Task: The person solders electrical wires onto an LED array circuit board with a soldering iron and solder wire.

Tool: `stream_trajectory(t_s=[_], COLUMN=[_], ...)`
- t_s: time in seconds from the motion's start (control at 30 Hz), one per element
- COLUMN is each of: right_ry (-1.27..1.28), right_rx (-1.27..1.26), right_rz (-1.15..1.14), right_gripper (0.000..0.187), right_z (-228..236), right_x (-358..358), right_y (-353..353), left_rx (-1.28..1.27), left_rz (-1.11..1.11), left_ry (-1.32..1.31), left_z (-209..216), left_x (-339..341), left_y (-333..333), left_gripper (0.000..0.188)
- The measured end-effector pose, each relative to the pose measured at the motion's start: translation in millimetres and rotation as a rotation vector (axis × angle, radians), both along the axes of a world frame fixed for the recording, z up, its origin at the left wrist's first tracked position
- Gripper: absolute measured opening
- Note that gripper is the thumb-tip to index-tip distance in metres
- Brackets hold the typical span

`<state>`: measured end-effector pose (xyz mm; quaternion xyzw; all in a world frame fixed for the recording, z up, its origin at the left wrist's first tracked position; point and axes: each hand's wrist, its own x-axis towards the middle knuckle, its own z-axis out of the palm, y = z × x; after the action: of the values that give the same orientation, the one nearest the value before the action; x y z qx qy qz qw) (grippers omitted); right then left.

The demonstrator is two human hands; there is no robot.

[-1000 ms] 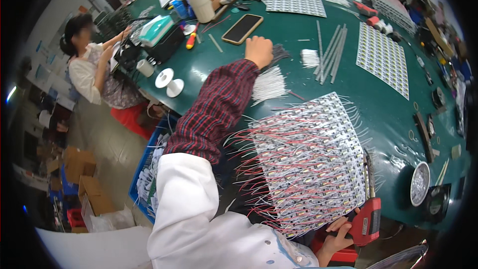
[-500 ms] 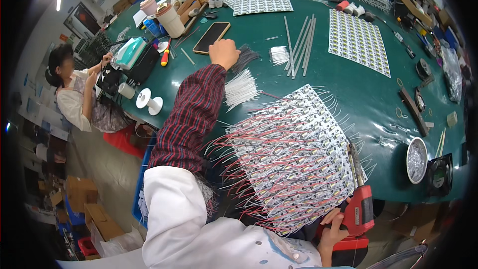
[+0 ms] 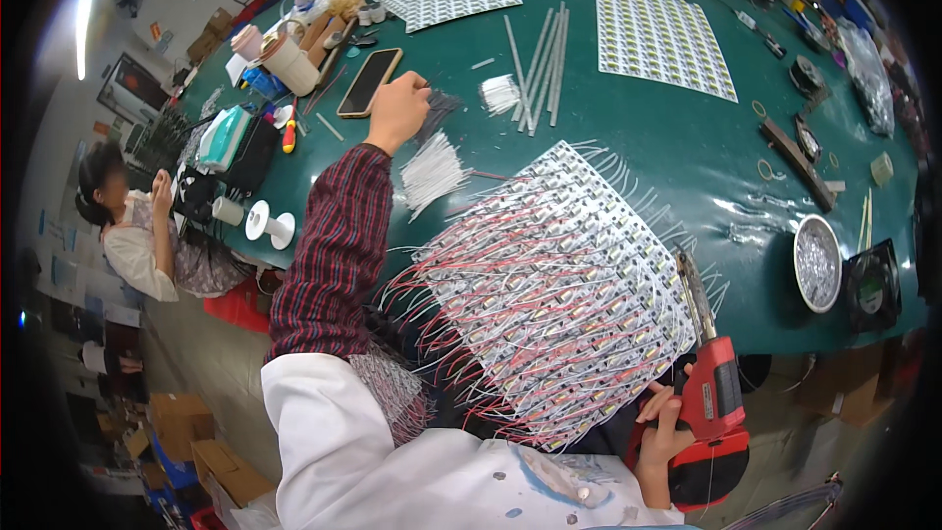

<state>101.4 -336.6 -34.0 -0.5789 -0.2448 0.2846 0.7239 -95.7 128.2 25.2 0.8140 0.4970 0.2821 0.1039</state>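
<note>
Over the far side of the sheet, my left hand (image 3: 400,110) is closed, its fingertips at a bundle of thin dark wires (image 3: 442,114); what they pinch is hidden. Close to me, my right hand (image 3: 663,428) is closed round a red and black soldering gun (image 3: 713,388). The gun's metal tip points up along the right edge of a sheet of small circuit boards (image 3: 564,285). Many red and white wires stick out from that sheet, which lies tilted at the table's near edge. Beside the dark wires lies a pile of white wires (image 3: 433,173).
A phone (image 3: 369,83) lies left of my left hand. Grey strips (image 3: 543,69) and another board sheet (image 3: 662,39) are farther back. At right stand a bowl (image 3: 817,263) and a small black fan (image 3: 871,285). A co-worker (image 3: 137,226) sits at the left.
The view has shifted, so the table things sit farther up and left. My left hand has turned and shows more of its side at the dark wires. My right hand keeps the soldering gun.
</note>
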Motion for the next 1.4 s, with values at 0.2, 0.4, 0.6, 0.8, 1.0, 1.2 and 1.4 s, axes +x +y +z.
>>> stream_trajectory(t_s=[0.2,0.4,0.6,0.8,1.0,1.2,1.4], right_ry=[-0.057,-0.063,-0.019,0.002,-0.022,0.036,0.055], right_rx=[0.045,0.064,0.087,0.068,0.06,0.038,-0.05], right_rz=[-0.021,0.014,-0.04,-0.06,-0.09,0.039,-0.076], right_gripper=[0.048,0.053,0.057,0.06,0.064,0.077,0.077], right_z=[-0.4,-0.4,0.5,9.7,17.2,15.2,25.1], right_x=[1.3,8.6,16.0,19.4,25.0,42.7,37.7], right_y=[-4.3,-8.6,-11.3,-16.2,-23.5,-39.8,-24.1], left_rx=[-0.211,-0.603,-0.764,-0.679,-0.306,-0.371,-0.493], left_rz=[0.075,-0.384,-0.621,-0.629,-0.601,-0.508,-0.489], left_ry=[-0.088,-0.283,-0.202,-0.119,-0.076,-0.063,-0.122], left_z=[4.7,31.9,26.9,7.6,-16.7,-16.2,-14.7], left_x=[16.7,65.0,120.5,138.5,143.6,141.8,139.9], left_y=[-16.3,-108.8,-223.3,-242.6,-257.2,-255.4,-251.2], left_gripper=[0.013,0.012,0.005,0.009,0.012,0.013,0.013])
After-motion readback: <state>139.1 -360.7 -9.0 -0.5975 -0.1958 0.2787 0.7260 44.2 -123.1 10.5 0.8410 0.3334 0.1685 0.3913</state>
